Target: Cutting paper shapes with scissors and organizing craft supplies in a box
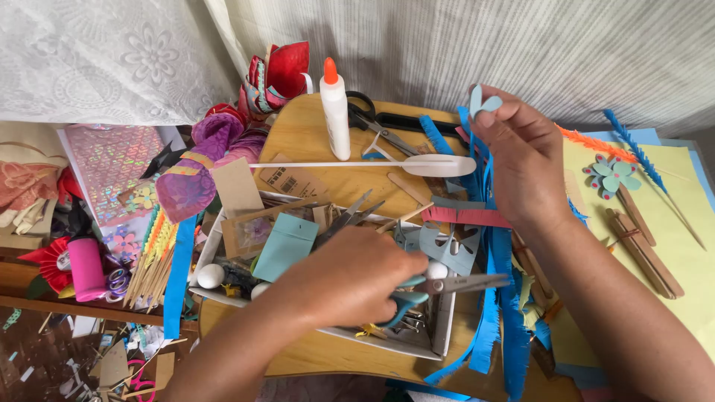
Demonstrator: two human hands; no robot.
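Left hand [357, 279] low and near, above the shallow white cardboard tray [444, 327] of craft bits; fingers curled tight round the teal-handled scissors [439, 286], blades shut and pointing right across the tray's right edge.

Right hand [521, 160] raised farther back and to the right, thumb and fingertips pinched on one small pale-blue paper cut-out [482, 103] with rounded lobes, held up over the far right edge of the wooden board [305, 134].

Below the right hand: a bundle of fringed blue paper strips [497, 298] running from far to near, too overlapped to count, with one pink fringed strip [465, 217] lying across them.

On the board: one white glue bottle with orange cap [335, 112], upright; one pair of black-handled scissors [380, 123] just right of it; one long white stick with a flat oval end [372, 164] lying left to right.

In the tray: two white egg-shaped balls [211, 275] at the left end, one teal paper tag [285, 246].

Far right, on yellow paper [670, 193]: one pale-blue paper flower [612, 176], one blue fringed stem [633, 149], one orange fringed stem [596, 144].

Left of the tray: one pink thread spool [87, 268].
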